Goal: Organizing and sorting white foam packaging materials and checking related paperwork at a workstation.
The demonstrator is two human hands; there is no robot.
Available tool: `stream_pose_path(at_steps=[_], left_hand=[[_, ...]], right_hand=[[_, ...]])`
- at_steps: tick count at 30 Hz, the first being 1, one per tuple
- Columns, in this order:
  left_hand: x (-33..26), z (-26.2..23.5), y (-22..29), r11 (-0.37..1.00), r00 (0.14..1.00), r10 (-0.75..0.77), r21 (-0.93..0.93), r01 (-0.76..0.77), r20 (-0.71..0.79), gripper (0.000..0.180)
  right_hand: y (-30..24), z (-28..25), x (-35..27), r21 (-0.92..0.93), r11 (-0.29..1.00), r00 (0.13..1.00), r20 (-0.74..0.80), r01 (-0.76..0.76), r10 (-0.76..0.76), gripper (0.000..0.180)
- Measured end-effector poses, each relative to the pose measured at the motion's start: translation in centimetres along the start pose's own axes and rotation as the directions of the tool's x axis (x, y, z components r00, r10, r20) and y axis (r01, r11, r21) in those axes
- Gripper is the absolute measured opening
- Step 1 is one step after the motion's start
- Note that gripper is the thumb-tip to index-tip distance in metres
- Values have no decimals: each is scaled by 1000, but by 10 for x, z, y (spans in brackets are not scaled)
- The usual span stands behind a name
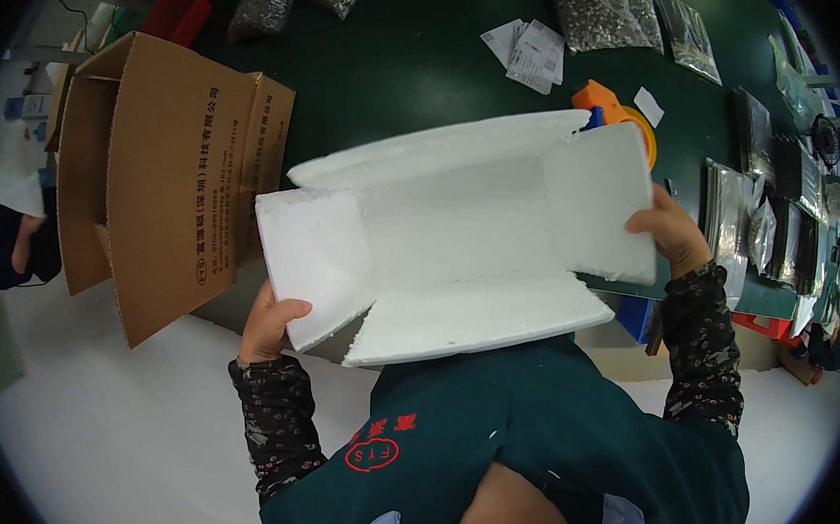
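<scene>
A white foam liner, its flaps folded up into an open box shape, is held between my two hands in front of my body. My left hand grips its left end flap, thumb on the inner face and fingers behind. At the opposite end my right hand clasps the right flap, the thumb likewise inside and the other fingers hidden. Gaps with rough, crumbly edges show at the near corners. To the left stands an open brown cardboard box with printing on its side, its flaps spread out.
On the dark green table lie paper slips, bags of small metal parts and an orange tape dispenser behind the foam. Stacked plastic packets line the right side. A red bin sits at the far left; another person is beyond the box.
</scene>
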State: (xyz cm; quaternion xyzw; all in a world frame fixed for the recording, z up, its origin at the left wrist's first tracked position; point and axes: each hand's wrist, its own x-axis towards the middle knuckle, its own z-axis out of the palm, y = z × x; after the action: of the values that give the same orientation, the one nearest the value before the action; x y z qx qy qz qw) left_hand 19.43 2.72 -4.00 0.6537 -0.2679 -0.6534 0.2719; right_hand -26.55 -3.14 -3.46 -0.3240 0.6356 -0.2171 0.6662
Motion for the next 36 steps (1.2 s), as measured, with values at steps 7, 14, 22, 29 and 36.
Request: stream_pose_path(at_steps=[7,14,22,29,36], left_hand=[[0,-8,-29,969,998,2,-245,-18,-65,51],[1,-4,-5,990,992,38,-131,-54,-118,54],[-14,-1,-1,991,968,133,8,-135,-214,52],[-11,26,7,994,959,112,26,-109,-261,54],[-9,32,15,992,943,109,99,-82,-313,55]], right_hand=[[22,-35,-8,154,987,997,54,39,-48,59],[42,-19,3,222,975,998,46,21,-32,51],[83,-12,-5,154,987,998,-60,45,-36,50],[67,-8,-51,37,967,964,83,252,-254,58],[80,3,-122,-43,760,676,492,648,-548,44]])
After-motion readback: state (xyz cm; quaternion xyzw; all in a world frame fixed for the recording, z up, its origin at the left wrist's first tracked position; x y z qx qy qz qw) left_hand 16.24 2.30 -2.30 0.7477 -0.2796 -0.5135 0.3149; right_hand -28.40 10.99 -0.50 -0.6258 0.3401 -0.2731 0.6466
